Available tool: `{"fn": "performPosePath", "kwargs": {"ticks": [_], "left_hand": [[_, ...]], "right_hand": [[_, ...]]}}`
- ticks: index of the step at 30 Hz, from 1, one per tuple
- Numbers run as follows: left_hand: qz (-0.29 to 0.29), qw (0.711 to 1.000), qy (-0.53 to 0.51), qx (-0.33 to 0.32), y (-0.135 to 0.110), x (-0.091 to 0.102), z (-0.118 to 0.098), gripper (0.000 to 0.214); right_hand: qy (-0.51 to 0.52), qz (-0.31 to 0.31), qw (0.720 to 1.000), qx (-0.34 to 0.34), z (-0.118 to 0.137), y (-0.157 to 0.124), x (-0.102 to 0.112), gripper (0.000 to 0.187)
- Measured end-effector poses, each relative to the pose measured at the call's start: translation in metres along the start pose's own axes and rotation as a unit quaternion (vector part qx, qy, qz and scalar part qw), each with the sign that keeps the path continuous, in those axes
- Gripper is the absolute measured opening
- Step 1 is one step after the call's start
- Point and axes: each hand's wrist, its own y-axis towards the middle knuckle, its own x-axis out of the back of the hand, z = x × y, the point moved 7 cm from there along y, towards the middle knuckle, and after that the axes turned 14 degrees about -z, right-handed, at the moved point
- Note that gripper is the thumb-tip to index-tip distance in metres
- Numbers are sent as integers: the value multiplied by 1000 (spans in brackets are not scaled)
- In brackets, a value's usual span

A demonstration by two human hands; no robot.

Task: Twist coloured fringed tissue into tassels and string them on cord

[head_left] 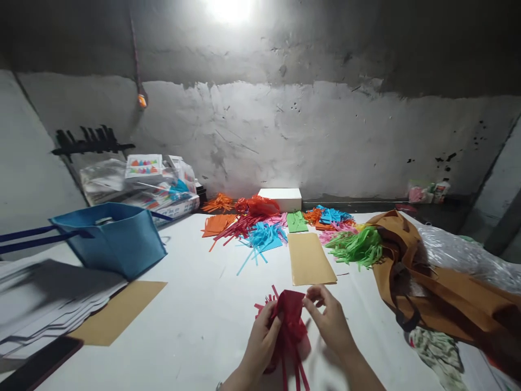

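Rough plastered back wall point(309, 136) was whitish, scuffed, speckled with dark marks. Darker bare concrete band point(366, 43) ran above it. Bright lamp glare point(230, 8) burned at top centre and washed down wall. Black hook rack point(91, 140) hung at left; thin cord point(137, 60) with orange piece dangled beside it. White tabletop point(195, 320) reached up to wall. Grey side wall point(24, 163) closed in left.

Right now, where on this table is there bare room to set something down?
Widest bare patch: white tabletop between the blue bag, the tan sheet and the left hand on the red bundle. A narrower strip lies between the right hand and the brown bag. Crowded: the far edge, under coloured paper strips.
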Motion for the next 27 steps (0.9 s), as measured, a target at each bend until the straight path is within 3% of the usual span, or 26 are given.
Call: {"fn": "performPosePath", "kwargs": {"ticks": [4, 8, 12, 17, 21, 24, 27], "left_hand": [[-3, 1000, -16, -13, -1, -2, -2, 37], [20, 998, 10, -63, -5, -7, -10, 35], [56, 994, 26, -94, -9, -13, -17, 37], [46, 998, 7, -36, -8, -10, -10, 41], [21, 999, -17, 31, -8, -6, 0, 46], [66, 993, -83, 54, -11, -15, -3, 53], [85, 988, -118, 60, -14, -21, -7, 58]], "right_hand": [[-36, -12, 999, 34, 5, 2, 8, 31], [-62, 27, 994, 85, 16, -12, -11, 23], [-99, 20, 989, 111, 13, -22, -25, 18], [-139, -20, 979, 145, 0, -24, -22, 15], [-158, -8, 966, 203, 3, -31, -26, 21], [-173, 9, 959, 224, 9, -35, -31, 28], [-187, 6, 960, 209, 12, -36, -31, 18]]}}
